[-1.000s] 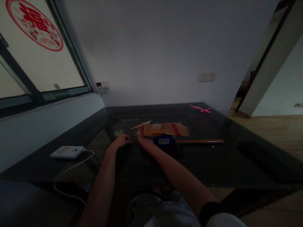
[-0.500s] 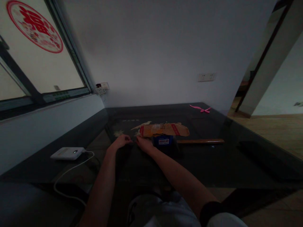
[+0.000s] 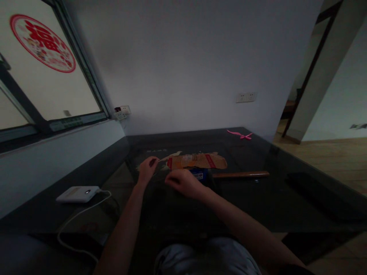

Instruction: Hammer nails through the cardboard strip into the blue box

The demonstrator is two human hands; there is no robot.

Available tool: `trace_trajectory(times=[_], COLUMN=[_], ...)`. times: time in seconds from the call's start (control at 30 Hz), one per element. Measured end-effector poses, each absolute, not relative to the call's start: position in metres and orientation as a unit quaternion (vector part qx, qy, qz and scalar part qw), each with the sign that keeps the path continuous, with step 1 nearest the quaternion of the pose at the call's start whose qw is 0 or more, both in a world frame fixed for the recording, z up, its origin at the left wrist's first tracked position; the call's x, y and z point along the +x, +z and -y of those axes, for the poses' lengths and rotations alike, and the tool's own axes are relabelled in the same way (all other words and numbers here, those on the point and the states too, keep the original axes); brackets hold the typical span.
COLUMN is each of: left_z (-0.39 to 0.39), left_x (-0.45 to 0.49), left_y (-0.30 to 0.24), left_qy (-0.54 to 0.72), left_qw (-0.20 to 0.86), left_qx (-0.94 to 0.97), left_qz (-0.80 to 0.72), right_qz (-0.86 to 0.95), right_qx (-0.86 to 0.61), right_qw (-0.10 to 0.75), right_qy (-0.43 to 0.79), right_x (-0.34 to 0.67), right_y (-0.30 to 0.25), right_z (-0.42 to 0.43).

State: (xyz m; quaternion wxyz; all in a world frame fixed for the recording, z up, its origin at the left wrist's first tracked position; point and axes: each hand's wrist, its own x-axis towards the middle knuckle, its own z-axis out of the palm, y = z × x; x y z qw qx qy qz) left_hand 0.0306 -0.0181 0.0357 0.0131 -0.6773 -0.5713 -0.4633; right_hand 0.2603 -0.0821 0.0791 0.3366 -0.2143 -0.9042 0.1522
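Note:
My left hand is raised a little above the dark glass table, fingers pinched together on something too small to make out. My right hand hovers just to its right, fingers curled in a loose pinch, partly covering a small blue box. Behind both hands lies a flattened orange and red paper package. A long wooden handle lies to the right of the blue box.
A white power bank with a white cable sits at the table's left. A pink ribbon lies at the far right corner. Wall sockets and a window with a red round decal flank the table.
Both hands have lifted off the table and drawn back toward me. The left hand rose with its fingers pinched; the right hand moved in front of the blue box. The camera tipped slightly.

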Motion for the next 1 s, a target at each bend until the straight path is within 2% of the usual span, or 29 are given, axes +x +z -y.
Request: trace_trajectory(times=[0.1, 0.2, 0.4, 0.53, 0.73, 1.0], left_z=[0.021, 0.017, -0.001, -0.004, -0.002, 0.003], left_x=[0.069, 0.112, 0.164, 0.169, 0.171, 0.175], left_y=[0.051, 0.062, 0.068, 0.068, 0.069, 0.066], left_qy=[-0.493, -0.429, -0.327, -0.302, -0.276, -0.275], left_qw=[0.007, -0.024, -0.068, -0.083, -0.043, -0.011], left_qx=[-0.692, -0.762, -0.788, -0.789, -0.781, -0.779], left_qz=[0.527, 0.485, 0.518, 0.529, 0.559, 0.563], right_qz=[0.814, 0.749, 0.79, 0.796, 0.765, 0.708], right_qx=[-0.345, -0.466, -0.458, -0.463, -0.49, -0.48], right_qw=[0.436, 0.451, 0.377, 0.361, 0.392, 0.491], right_qy=[0.167, 0.137, 0.151, 0.149, 0.144, 0.166], right_x=[0.303, 0.334, 0.339, 0.331, 0.331, 0.327], right_y=[0.089, 0.088, 0.069, 0.064, 0.059, 0.065], right_z=[0.049, 0.011, -0.022, -0.027, -0.026, -0.024])
